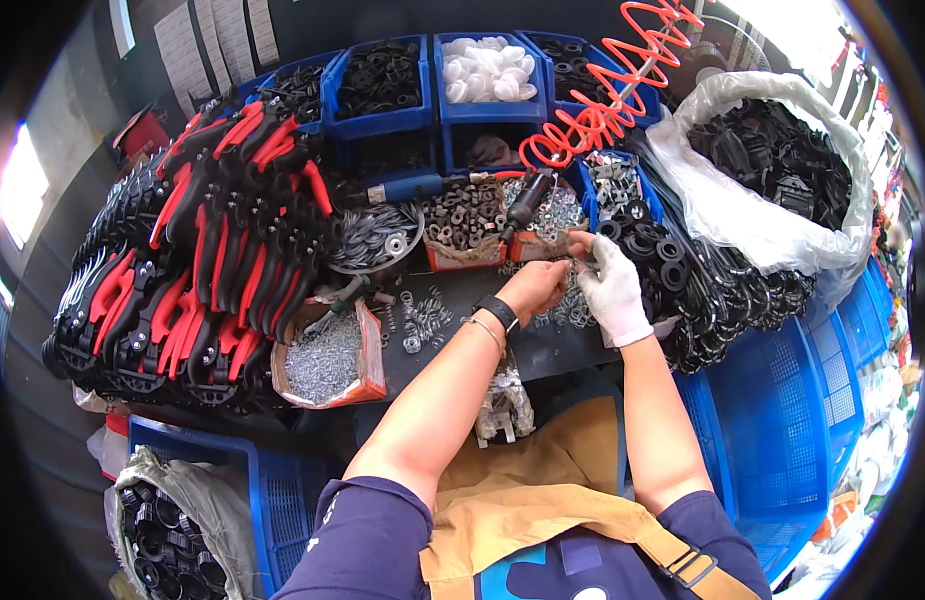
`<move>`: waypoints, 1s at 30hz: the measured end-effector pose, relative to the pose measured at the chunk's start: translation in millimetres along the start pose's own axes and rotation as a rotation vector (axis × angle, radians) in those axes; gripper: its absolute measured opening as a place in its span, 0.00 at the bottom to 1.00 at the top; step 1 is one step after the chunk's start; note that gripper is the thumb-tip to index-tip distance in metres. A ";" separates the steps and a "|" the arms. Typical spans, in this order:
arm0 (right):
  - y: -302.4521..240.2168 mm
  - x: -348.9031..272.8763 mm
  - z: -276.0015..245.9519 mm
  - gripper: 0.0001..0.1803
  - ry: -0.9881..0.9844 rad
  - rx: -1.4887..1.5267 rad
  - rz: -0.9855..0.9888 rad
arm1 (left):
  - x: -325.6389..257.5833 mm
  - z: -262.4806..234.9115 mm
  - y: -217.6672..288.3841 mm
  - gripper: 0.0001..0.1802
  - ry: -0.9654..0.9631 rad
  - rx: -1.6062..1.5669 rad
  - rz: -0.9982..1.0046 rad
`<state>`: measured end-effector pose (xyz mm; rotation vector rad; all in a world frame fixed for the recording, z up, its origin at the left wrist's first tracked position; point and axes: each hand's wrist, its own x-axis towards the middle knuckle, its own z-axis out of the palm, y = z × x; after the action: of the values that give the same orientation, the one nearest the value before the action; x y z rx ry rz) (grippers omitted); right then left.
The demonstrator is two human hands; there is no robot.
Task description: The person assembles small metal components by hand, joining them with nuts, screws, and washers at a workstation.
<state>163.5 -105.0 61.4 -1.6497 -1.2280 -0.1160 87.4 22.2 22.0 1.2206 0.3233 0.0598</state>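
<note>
Loose small metal rings point(579, 312), too tiny to identify further, lie right of centre on the dark workbench point(463, 290), toward its front edge. Head view: left hand point(538, 287), bare, fingers curled in; right hand point(615, 290), white-gloved with bare fingertips, thumb and forefinger bent close together. Hands meet or nearly so; cannot tell whether either grips a part. Pneumatic screwdriver point(528, 205) hangs from red coiled hose point(583, 130), its tip just behind the left hand.

Risks, judged: glove fabric could dull touch and let a ring slip; a forearm sweep could push rings over the front edge; knuckles could knock the screwdriver; rings could mix with nearby coil springs point(423, 318).
</note>
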 end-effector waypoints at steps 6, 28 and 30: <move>-3.0 -6.2 -9.2 0.27 -0.167 -0.252 -0.426 | -4.5 -4.1 18.1 0.19 -0.129 -0.227 -0.102; 12.2 -12.8 11.3 0.22 -0.071 -0.680 -0.112 | 22.1 14.3 -23.0 0.19 0.452 0.920 0.732; 8.2 -12.5 16.0 0.23 -0.107 -0.738 -0.108 | 18.7 10.9 -26.9 0.24 0.443 0.779 0.865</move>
<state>156.4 -100.7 41.2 -2.2320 -1.4539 -0.6150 104.8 7.0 -3.7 2.0528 0.1751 1.0425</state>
